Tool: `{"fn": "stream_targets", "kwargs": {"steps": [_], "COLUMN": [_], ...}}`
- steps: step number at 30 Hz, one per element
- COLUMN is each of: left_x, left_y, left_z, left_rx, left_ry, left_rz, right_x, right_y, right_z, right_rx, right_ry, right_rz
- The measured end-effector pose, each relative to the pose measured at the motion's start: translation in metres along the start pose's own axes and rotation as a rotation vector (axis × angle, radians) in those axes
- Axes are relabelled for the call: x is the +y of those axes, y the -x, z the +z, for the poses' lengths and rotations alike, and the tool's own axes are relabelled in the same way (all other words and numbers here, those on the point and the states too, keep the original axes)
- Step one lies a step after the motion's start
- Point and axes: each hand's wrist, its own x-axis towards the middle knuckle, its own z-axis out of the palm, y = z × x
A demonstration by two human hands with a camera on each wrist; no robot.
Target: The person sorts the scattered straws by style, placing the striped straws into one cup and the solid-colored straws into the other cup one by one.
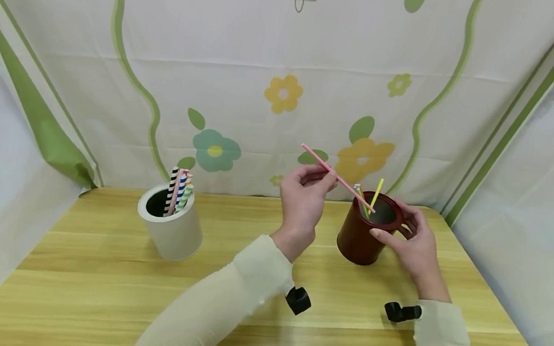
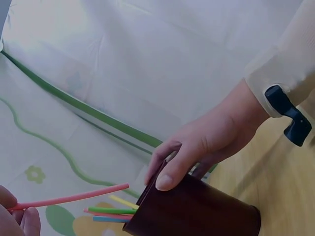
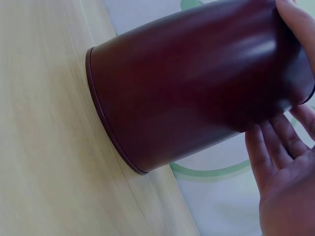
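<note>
My left hand (image 1: 304,205) pinches a plain pink straw (image 1: 315,155) between thumb and fingertips. The straw slants down to the right, its lower end over the mouth of a dark red canister (image 1: 356,240). In the left wrist view that straw end (image 2: 118,187) looks apart from the straws in the canister. My right hand (image 1: 416,244) grips the canister at its upper right side, thumb in front and fingers behind, also seen in the right wrist view. A yellow straw (image 1: 377,191) and several other plain coloured straws lean inside; their lower ends are hidden.
A white canister (image 1: 177,241) stands upright on the left of the wooden table (image 1: 99,278), holding several striped straws (image 1: 172,188). Behind the table hangs a flowered cloth (image 1: 249,38). White cloth walls flank both sides.
</note>
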Motion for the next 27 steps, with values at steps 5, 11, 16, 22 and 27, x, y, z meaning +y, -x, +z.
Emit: {"fn": "stream_targets", "kwargs": {"steps": [5, 11, 16, 22, 27], "left_x": [-0.013, -0.031, -0.048, -0.063, -0.069], "left_y": [0.004, 0.006, 0.005, 0.002, -0.001], "left_z": [0.009, 0.016, 0.019, 0.018, 0.022], "left_rx": [-0.03, -0.022, -0.035, -0.05, -0.057], "left_ry": [-0.059, -0.16, -0.199, -0.24, -0.265], "left_rz": [0.011, 0.006, -0.024, -0.077, -0.098], "right_x": [0.002, 0.002, -0.001, -0.004, -0.003], "right_y": [0.001, 0.002, -0.001, -0.003, -0.002], "right_z": [-0.002, -0.004, -0.003, 0.0, -0.002], "right_rx": [0.0, 0.003, -0.001, -0.013, 0.003], "right_ry": [0.008, 0.008, 0.01, 0.005, -0.008], "right_rz": [0.002, 0.01, 0.012, 0.028, 0.026]}}
